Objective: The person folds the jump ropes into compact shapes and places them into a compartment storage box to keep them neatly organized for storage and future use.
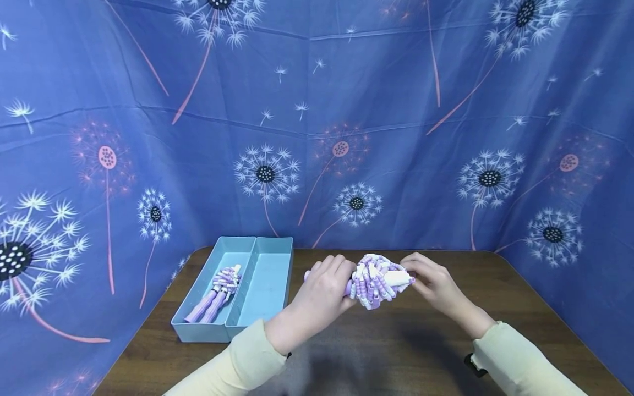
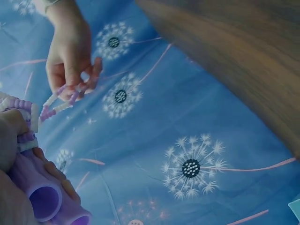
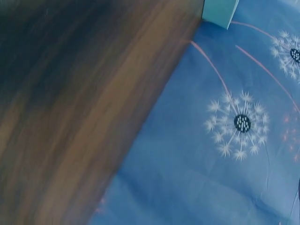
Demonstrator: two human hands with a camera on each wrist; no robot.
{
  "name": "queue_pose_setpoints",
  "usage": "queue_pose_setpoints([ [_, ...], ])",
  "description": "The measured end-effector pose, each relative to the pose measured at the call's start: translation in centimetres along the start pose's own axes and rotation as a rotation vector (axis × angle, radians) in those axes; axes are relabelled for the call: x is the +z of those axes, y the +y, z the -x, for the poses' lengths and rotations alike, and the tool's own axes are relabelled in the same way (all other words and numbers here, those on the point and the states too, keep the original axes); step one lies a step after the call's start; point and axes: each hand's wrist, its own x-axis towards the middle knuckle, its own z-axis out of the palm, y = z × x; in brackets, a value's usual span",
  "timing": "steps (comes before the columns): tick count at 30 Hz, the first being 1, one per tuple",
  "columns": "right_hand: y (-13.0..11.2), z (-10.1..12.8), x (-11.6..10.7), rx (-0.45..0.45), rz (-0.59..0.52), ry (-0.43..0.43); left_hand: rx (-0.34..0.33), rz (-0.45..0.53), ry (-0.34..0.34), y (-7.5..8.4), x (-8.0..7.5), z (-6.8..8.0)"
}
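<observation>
Above the table, my left hand (image 1: 319, 289) grips the purple handles (image 2: 44, 197) of a beaded jump rope (image 1: 371, 283); their hollow ends show in the left wrist view. The rope's purple and white beads are gathered in a bundle beyond the left fingers. My right hand (image 1: 436, 283) is at the bundle's right end, and in the left wrist view its fingertips pinch a short beaded loop (image 2: 58, 108). A white piece (image 1: 398, 278) lies on the bundle's right side; its kind is unclear. Neither hand nor rope appears in the right wrist view.
On the left of the wooden table (image 1: 495, 308) stands a blue-green tray (image 1: 267, 240) with two compartments. Its left compartment holds another bundled beaded jump rope (image 1: 218, 294) with purple handles. Blue dandelion-print cloth (image 1: 421, 181) hangs behind and at both sides.
</observation>
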Motion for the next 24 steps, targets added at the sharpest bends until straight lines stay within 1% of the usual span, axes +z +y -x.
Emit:
queue_pose_setpoints([
  [4, -1.5, -0.6, 0.7, 0.066, -0.001, 0.017, -0.053, 0.043, 0.009, -0.2, 0.1, -0.4],
  [6, -1.8, -0.4, 1.1, 0.086, 0.008, 0.03, -0.079, 0.041, 0.004, -0.4, 0.2, -0.6],
  [8, -1.6, 0.2, 1.5, 0.108, 0.023, 0.033, -0.102, 0.03, -0.009, -0.5, 0.3, -0.7],
  [12, -1.2, 1.9, 2.5, 0.172, 0.025, 0.015, -0.145, -0.023, -0.051, -0.9, 0.7, -0.7],
  [16, -1.4, 2.9, 3.5, 0.254, 0.001, -0.001, -0.191, -0.073, -0.097, -1.3, 1.1, -0.5],
  [20, -2.1, 3.2, 4.4, 0.287, -0.02, 0.006, -0.248, -0.092, -0.149, -1.5, 1.5, -0.5],
  [24, -3.1, 2.9, 5.0, 0.311, -0.004, 0.001, -0.288, -0.149, -0.193, -1.7, 1.8, -0.4],
])
